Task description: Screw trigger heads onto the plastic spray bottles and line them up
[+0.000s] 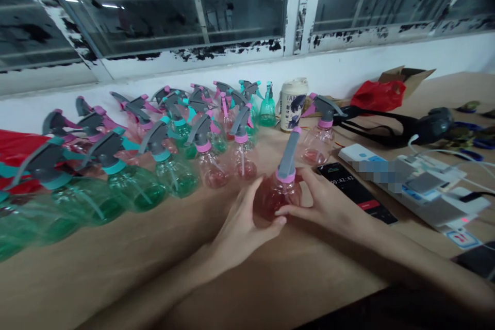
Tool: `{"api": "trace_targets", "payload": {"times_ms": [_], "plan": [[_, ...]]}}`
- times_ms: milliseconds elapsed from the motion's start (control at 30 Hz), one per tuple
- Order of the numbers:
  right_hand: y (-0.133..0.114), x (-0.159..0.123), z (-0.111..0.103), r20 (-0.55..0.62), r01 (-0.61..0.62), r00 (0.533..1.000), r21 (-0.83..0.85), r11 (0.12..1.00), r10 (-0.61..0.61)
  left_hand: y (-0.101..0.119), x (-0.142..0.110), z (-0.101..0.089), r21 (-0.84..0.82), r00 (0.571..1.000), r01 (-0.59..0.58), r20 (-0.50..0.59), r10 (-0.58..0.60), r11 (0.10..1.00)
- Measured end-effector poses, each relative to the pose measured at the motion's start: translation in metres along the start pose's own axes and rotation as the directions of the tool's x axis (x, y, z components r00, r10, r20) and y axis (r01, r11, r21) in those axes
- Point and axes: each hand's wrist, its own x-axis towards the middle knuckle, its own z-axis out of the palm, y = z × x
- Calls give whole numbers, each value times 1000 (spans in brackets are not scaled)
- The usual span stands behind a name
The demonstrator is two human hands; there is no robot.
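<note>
Between my two hands is a pink spray bottle (280, 198) with a pink collar and a grey trigger head. My left hand (242, 221) wraps its left side, thumb across the front. From the right, my right hand (319, 198) grips the same bottle, thumb on its front and fingers round the far side. It looks upright, close to the tabletop; whether its base touches is unclear. Just behind it stand another pink spray bottle (244, 160) and, to the right, one more pink bottle (319, 142). Green spray bottles (135, 185) run along the left.
Many more spray bottles crowd toward the wall. A paper cup (293, 105) stands behind my hands. Right of them lie a phone (356, 193) showing a timer, a white power strip (410, 185) with cables, a black strap (386, 124) and a red plastic bag (379, 95).
</note>
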Motion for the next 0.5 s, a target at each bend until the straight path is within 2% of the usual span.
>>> {"api": "trace_targets", "payload": {"times_ms": [133,300,500], "plan": [[7,8,-10,-4,-54,998,29,998,55,-20,-20,-9,203,999,20,45,-30,979],[25,20,-15,-49,-64,997,3,998,64,-38,-34,-13,405,991,-63,130,11,912],[55,40,-11,-90,-40,996,-99,994,31,-50,-39,-7,518,978,-172,191,83,838]]}}
